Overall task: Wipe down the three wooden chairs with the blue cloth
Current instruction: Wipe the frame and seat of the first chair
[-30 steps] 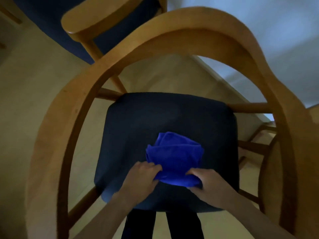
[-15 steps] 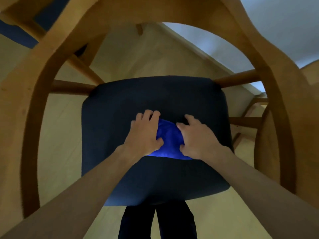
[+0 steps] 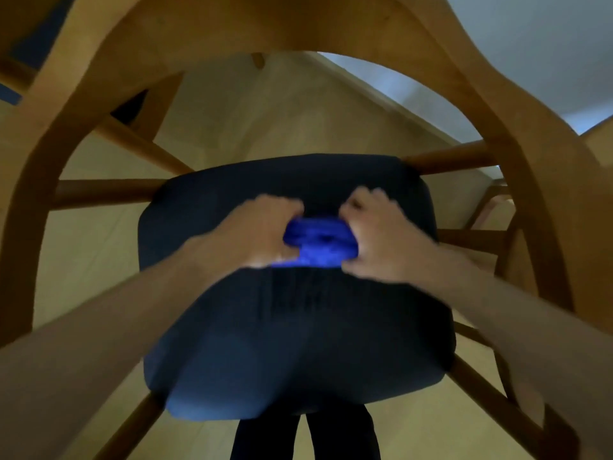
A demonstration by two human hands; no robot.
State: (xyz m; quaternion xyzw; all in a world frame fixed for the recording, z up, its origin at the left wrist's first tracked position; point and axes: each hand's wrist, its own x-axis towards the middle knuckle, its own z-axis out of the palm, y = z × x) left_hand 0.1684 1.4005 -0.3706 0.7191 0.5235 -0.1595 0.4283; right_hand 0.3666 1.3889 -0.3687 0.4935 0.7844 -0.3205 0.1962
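While both forearms are reaching in from the lower corners of the frame, the left hand (image 3: 255,232) and right hand (image 3: 381,239) are meeting at frame centre on the blue cloth (image 3: 316,242). Cloth is sitting bunched between them on the dark seat cushion (image 3: 298,343) of the wooden chair (image 3: 298,24). Left fingers are curling over the cloth's left edge, right fingers curling over its right edge; motion blur is hiding exact finger spacing. Chair's curved backrest is arching across the top of the frame. A second chair (image 3: 517,240) is showing at right edge.
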